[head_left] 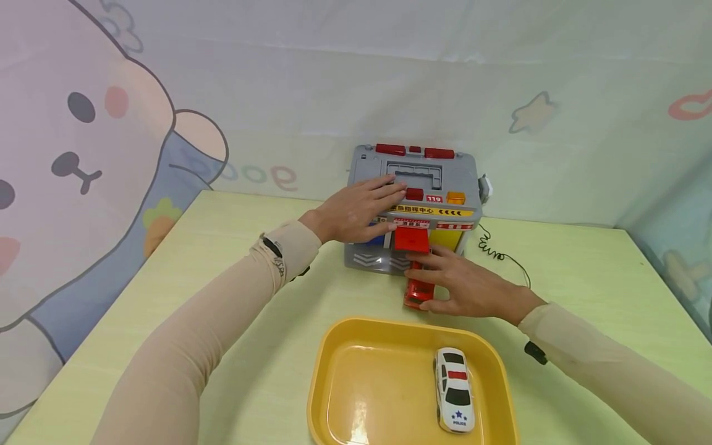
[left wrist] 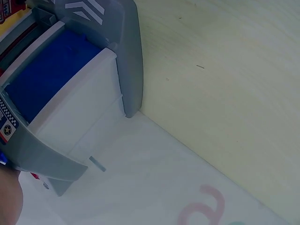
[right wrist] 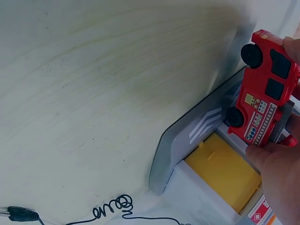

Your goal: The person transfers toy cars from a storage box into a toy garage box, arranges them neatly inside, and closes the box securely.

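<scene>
A grey toy emergency station [head_left: 372,170] stands against the back wall, its red middle door [head_left: 411,240] raised. My left hand [head_left: 356,210] rests on the station's front top edge, fingers stretched out; in the left wrist view only a bit of that hand [left wrist: 9,197] shows. My right hand [head_left: 467,284] grips a red toy fire truck [head_left: 418,293] lengthwise below the raised door. The right wrist view shows the truck [right wrist: 253,110] between thumb and fingers, one end at the station's base. Its far side is hidden. The blue door [left wrist: 51,70] and yellow door [right wrist: 225,171] are down.
A yellow tray [head_left: 317,395] sits in front of the station, with a white toy police car [head_left: 457,395] in its right part. A black coiled cord [head_left: 492,252] trails over the table on the right. A printed cloth wall [head_left: 311,80] stands behind.
</scene>
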